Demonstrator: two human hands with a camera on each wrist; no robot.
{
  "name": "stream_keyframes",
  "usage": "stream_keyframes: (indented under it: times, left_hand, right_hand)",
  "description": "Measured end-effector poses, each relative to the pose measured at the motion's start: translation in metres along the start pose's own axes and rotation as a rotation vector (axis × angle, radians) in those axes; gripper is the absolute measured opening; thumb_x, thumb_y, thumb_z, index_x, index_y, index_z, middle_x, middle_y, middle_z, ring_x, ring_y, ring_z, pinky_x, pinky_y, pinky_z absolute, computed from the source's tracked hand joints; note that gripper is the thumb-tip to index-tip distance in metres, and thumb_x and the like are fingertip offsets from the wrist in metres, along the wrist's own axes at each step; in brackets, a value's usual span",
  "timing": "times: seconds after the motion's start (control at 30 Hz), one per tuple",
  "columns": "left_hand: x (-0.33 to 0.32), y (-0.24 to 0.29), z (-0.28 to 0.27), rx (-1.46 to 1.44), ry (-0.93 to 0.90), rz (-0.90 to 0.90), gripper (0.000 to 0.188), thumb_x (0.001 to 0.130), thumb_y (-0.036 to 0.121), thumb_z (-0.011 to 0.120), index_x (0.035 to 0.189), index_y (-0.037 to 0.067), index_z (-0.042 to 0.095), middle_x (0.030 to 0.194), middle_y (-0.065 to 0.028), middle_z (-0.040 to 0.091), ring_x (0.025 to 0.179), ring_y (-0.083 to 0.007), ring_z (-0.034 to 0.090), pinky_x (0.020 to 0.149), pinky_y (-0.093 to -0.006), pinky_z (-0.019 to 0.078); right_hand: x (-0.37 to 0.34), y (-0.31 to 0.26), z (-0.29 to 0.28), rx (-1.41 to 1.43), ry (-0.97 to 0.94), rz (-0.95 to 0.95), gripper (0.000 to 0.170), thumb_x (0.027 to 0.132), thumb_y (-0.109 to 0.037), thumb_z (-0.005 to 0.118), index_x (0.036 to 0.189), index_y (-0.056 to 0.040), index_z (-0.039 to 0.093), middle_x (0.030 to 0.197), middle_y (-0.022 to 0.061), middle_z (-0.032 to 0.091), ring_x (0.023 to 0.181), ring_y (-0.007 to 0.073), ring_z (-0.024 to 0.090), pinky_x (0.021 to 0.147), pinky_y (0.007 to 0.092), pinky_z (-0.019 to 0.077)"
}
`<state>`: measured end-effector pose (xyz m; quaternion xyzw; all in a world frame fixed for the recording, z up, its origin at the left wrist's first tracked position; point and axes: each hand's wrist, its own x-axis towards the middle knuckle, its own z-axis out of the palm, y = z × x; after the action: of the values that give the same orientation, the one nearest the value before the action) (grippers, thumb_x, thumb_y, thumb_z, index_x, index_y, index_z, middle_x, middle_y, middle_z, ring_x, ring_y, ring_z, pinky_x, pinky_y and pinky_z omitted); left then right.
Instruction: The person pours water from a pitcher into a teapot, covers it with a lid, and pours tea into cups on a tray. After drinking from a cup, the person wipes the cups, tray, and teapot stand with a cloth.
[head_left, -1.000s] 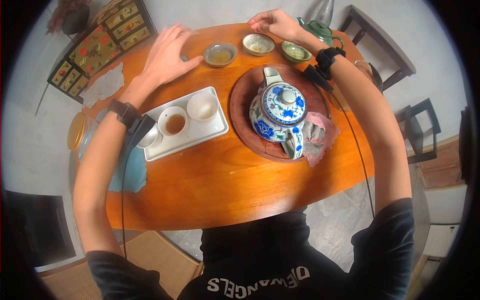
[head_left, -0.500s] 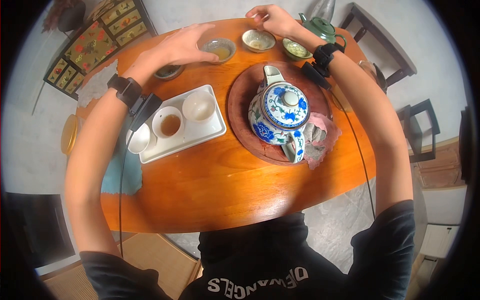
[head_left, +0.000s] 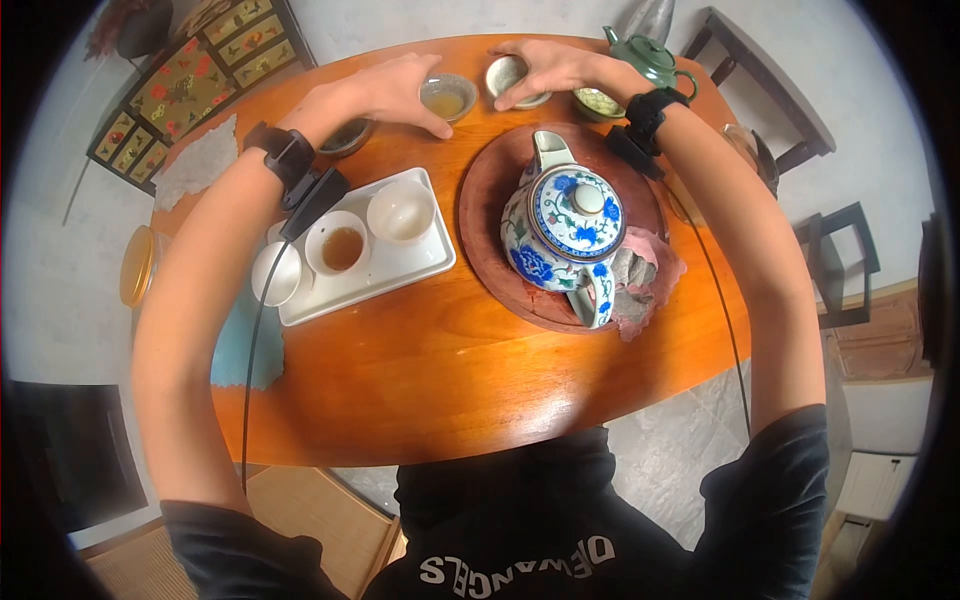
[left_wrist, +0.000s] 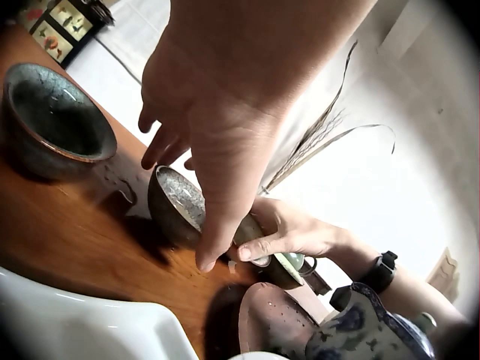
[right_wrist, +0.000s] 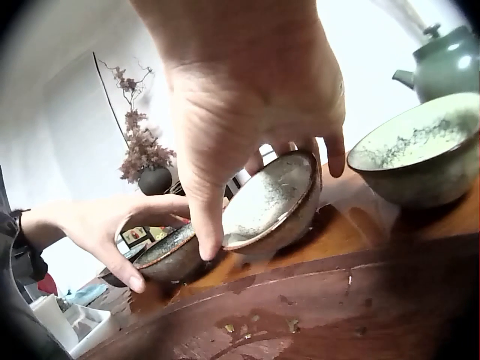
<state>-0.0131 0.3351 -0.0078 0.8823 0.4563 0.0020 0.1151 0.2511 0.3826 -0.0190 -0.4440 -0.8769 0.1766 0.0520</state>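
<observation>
Toward the far side of the wooden table [head_left: 400,390], the right hand [head_left: 553,68] grips a pale bowl [head_left: 505,73] by its rim, slightly tilted; just left, the left hand [head_left: 395,92] spreads thumb and fingers around a grey bowl [head_left: 449,97], contact unclear. Both look like speckled, glazed ceramic: probably light, rigid, breakable, slick when wet, best held across opposite rims.

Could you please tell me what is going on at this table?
A person is handling small bowls with both hands. The right hand grips a pale bowl, while the left hand spreads its thumb and fingers about the neighboring bowl of yellowish liquid; whether it touches is unclear. Closer to the person, a blue-and-white teapot stands on a round tray, beside a white tray of white cups.
</observation>
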Motion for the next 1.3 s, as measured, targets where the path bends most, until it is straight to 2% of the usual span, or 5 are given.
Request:
stream_keyframes:
  times: [0.5,0.73,0.87,1.07,1.3]
  left_hand:
    - [0.005,0.015,-0.007,-0.022,0.127,0.102,0.083,0.071,0.04,0.086,0.136,-0.004,0.057,0.13,-0.0233,0.06,0.124,-0.0353,0.057,0.109,-0.0394,0.0448]
    - [0.021,0.08,-0.061,-0.008,0.091,0.167,0.08,0.071,0.042,0.083,0.134,-0.001,0.059,0.13,-0.0222,0.06,0.124,-0.0347,0.057,0.109,-0.0402,0.0453]
    - [0.045,0.146,-0.084,0.0,0.111,0.28,0.079,0.072,0.043,0.082,0.133,0.0,0.06,0.129,-0.022,0.061,0.123,-0.0341,0.059,0.107,-0.0407,0.0465]
    - [0.073,0.211,-0.079,-0.021,0.094,0.372,0.078,0.071,0.043,0.081,0.132,-0.001,0.061,0.128,-0.0227,0.062,0.12,-0.0338,0.061,0.105,-0.0412,0.048]
    - [0.086,0.255,-0.076,0.04,0.026,0.399,0.08,0.07,0.044,0.081,0.131,-0.004,0.061,0.129,-0.0257,0.062,0.12,-0.0348,0.061,0.105,-0.0404,0.0484]
  right_hand:
    - [-0.022,-0.002,-0.029,-0.2,0.196,-0.172,0.08,0.067,-0.035,0.085,0.131,0.0035,0.058,0.126,0.0267,0.063,0.118,0.0379,0.063,0.098,0.0425,0.051]
    - [-0.146,-0.021,-0.132,-0.281,0.232,-0.066,0.07,0.074,-0.032,0.081,0.132,0.0024,0.062,0.118,0.0255,0.069,0.105,0.0385,0.068,0.09,0.0434,0.056]
    - [-0.223,-0.006,-0.164,-0.425,0.152,0.119,0.085,0.072,-0.034,0.085,0.14,0.0043,0.051,0.127,0.0264,0.057,0.121,0.0425,0.058,0.101,0.0469,0.0501]
    - [-0.288,0.028,-0.142,-0.633,0.252,0.163,0.083,0.071,-0.023,0.086,0.145,-0.0045,0.053,0.126,0.0169,0.056,0.118,0.0373,0.059,0.098,0.0444,0.052]
    - [-0.301,0.032,-0.116,-1.281,0.493,-0.426,0.055,0.078,-0.015,0.074,0.132,-0.0092,0.063,0.117,-0.0006,0.055,0.109,0.0172,0.055,0.09,0.0286,0.0505]
